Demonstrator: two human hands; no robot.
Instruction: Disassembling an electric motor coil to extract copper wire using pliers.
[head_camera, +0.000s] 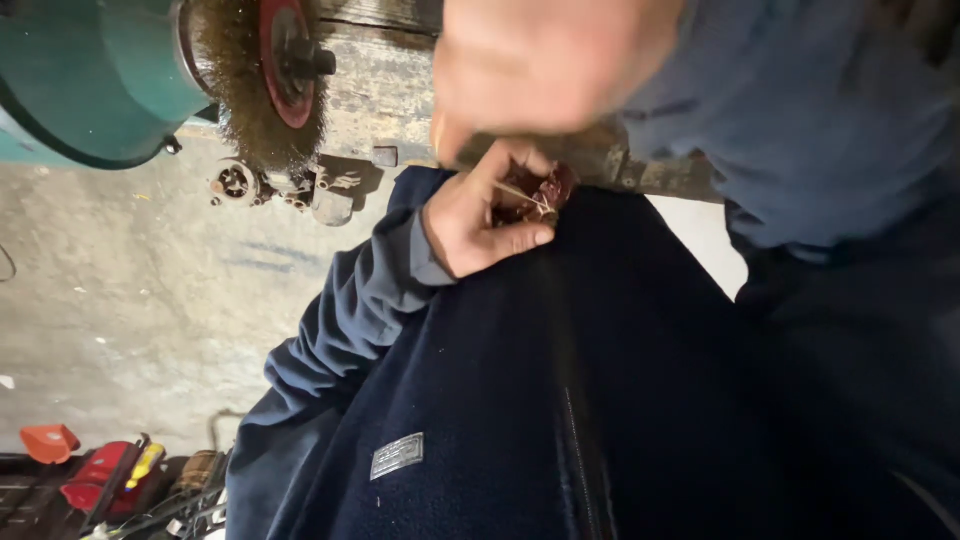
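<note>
Navy fleece filled the lower half of the head view, and from it a navy sleeve ran up to the left hand (478, 215). That hand was clamped on a small dark-red part (545, 190), pinched between thumb and curled fingers, with a thin pale strand (520, 192) crossing the part. The part hung in the air just in front of the near edge of the worn workbench (385, 85), resting on nothing.

The right hand (545, 60) hovered just above the left, close to the lens and badly blurred. I could not tell whether it was spread or closed, or whether it touched the strand.

By my judgement, the step in hand was fine work on the strand at the part. Any further move would call for a steady pinch from the left hand and a precise fingertip grip.

Counted: two hands, one red part, one strand. At the bench's far left corner stood one green bench grinder (90, 80) with one wire brush wheel (255, 95). A few red tools (95, 475) lay on the concrete floor (130, 290).
</note>
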